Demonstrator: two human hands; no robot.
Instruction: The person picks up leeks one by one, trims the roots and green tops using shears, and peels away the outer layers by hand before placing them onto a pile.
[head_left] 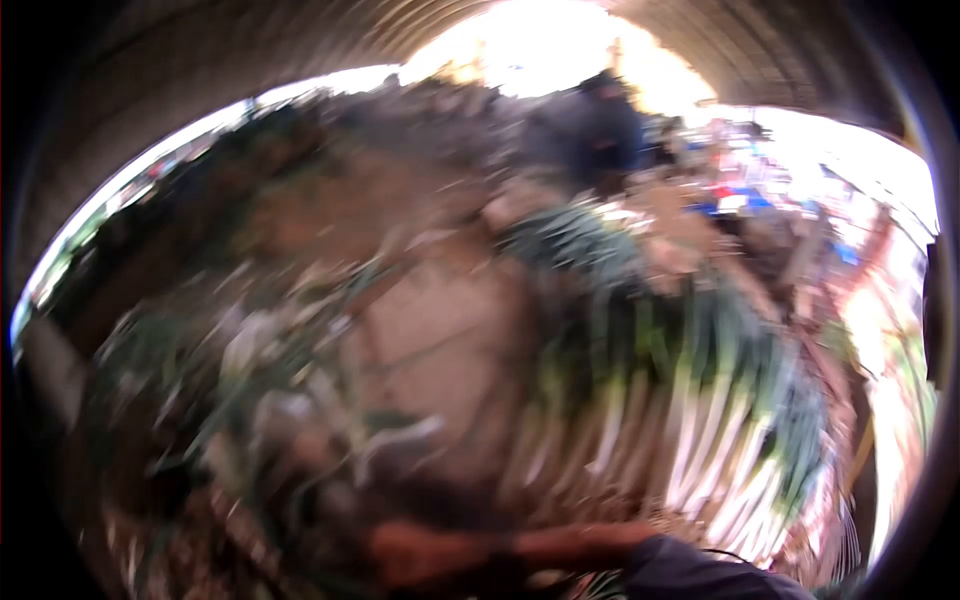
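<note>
An arched, ribbed roof (230, 65) curves overhead, with glaring daylight beyond its far opening; under it brown ground (440, 330) spreads out to the left of the leek pile (720, 420), my landmark here, and one dark blue shape (600, 130) is beyond the pile's far end, too smeared to name. The leek pile lies ahead of my right hand (425, 555) and off to its right; its stalks run lengthwise away from me, white ends near and slanting a little left, green leaves farther off. My forearm (580, 545) crosses below those white ends, roughly square to the stalks, out of one dark sleeve (700, 575); the right arm is the nearer one, since my left hand is out of view. Whether my right hand is clenched, loose or gripping something I cannot tell through the blur; nearest to it are loose green and white plants (320, 400), strewn left of the leek pile across the brown ground. I count one hand, one sleeve and one leek pile; its stalks number, at a fair guess, well over a dozen, since they run together; the loose plants are too tangled to count.
</note>
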